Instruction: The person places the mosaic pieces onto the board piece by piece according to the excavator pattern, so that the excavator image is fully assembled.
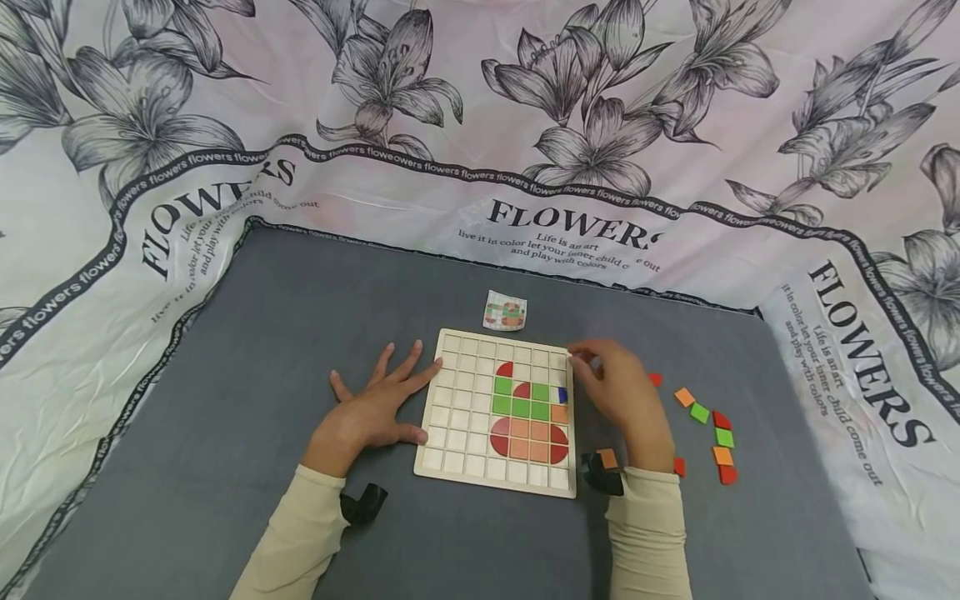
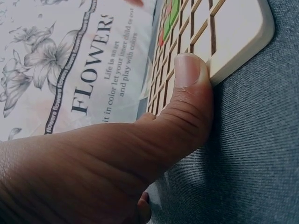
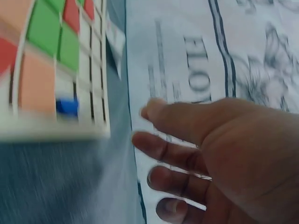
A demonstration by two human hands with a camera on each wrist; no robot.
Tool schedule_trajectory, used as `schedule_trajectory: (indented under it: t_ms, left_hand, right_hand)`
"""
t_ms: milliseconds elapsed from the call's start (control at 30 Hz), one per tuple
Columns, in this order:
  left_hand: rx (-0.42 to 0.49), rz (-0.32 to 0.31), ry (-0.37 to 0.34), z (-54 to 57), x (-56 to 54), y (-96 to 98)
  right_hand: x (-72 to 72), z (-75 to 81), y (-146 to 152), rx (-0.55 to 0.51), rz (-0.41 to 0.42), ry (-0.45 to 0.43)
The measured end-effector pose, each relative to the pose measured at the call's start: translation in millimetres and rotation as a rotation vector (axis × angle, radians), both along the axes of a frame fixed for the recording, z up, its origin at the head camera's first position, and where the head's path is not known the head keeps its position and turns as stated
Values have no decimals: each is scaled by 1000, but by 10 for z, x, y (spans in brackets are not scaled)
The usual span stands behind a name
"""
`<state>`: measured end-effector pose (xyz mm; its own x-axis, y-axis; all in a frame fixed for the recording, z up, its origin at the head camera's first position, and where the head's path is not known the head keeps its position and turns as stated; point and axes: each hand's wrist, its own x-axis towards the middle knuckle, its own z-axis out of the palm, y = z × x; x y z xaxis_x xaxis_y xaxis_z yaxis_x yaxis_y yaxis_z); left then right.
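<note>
A wooden grid board [image 1: 466,447] lies on the grey cloth, with red, green and orange tiles set in its right part. In one cell by the right rim is a small blue piece [image 1: 562,395], which covers only part of that cell in the right wrist view. My left hand [image 1: 375,408] is spread flat, its thumb [image 2: 189,86] and a fingertip touching the board's left edge. Beside the far right corner, my right hand [image 1: 618,387] holds nothing; a gap shows between its thumb [image 3: 180,119] and loosely bent fingers [image 3: 170,179].
A small printed pattern card [image 1: 505,312] lies beyond the board. Several loose red, orange and green tiles, among them a green one [image 1: 723,438], are scattered to the right. A flower-printed cloth [image 1: 420,192] rises around the back and sides.
</note>
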<state>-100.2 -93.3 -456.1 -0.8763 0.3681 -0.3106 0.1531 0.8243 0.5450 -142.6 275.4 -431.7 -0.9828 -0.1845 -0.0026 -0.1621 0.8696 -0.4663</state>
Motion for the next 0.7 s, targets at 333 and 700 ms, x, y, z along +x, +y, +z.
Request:
schedule_trajectory:
  t_ms: [333, 700]
  left_hand:
    - [1, 6, -3, -9, -9, 1]
    - [10, 5, 4, 4, -2, -3]
  right_hand:
    - [188, 81, 543, 71, -363, 24]
    - [303, -20, 1023, 97, -534, -104]
